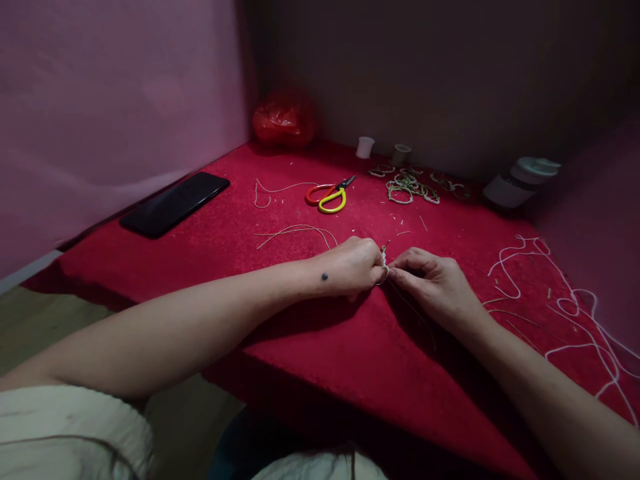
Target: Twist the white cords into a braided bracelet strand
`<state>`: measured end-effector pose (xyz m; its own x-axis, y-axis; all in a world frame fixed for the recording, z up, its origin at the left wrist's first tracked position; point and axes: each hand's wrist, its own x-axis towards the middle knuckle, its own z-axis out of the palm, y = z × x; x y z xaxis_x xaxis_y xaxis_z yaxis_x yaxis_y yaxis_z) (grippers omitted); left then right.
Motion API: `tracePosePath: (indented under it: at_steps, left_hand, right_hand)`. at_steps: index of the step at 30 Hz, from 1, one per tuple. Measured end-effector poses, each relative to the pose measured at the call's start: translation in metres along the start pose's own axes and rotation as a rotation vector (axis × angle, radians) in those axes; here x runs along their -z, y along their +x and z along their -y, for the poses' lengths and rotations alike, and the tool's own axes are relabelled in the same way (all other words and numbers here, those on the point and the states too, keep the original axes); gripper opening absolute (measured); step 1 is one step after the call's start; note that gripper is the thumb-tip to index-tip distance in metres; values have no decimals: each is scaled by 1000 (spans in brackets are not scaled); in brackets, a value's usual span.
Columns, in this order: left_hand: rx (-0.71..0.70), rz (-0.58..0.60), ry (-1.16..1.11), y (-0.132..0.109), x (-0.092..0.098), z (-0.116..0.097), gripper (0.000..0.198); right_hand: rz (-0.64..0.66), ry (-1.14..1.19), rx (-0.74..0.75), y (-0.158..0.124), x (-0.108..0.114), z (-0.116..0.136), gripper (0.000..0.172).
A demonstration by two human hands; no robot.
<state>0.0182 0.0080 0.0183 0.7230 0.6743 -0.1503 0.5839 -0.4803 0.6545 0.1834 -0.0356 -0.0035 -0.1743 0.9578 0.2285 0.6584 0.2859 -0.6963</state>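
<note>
Near the middle of the red-covered table (pixel 310 320), my left hand (pixel 357 267) is closed around a small piece of knotted white and green cord (pixel 384 257). Its knotted end sticks out past the fingers. My right hand (pixel 430 280) pinches a thin cord beside it, thumb against forefinger, just right of the knots. A loose strand hangs from there toward the table. Other cord ends (pixel 300 229) lie behind my left wrist. The fingertips of my left hand are mostly hidden from this angle.
Scissors (pixel 333 198) with red and yellow handles lie behind my hands. Further back are knotted cord rings (pixel 401 193), a white spool (pixel 365 147), an olive spool (pixel 401 155) and a red plastic bag (pixel 285 120). A phone (pixel 175 203) lies left; a lidded container (pixel 520 183) and white cord (pixel 570 300) lie right.
</note>
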Motion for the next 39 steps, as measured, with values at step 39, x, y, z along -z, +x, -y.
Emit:
tracePosePath:
  at_steps: [39]
  left_hand:
    - [90,127,-15,-5,-1,-8,27]
  right_hand:
    - [-151,-313,157,-4,-16,13,15]
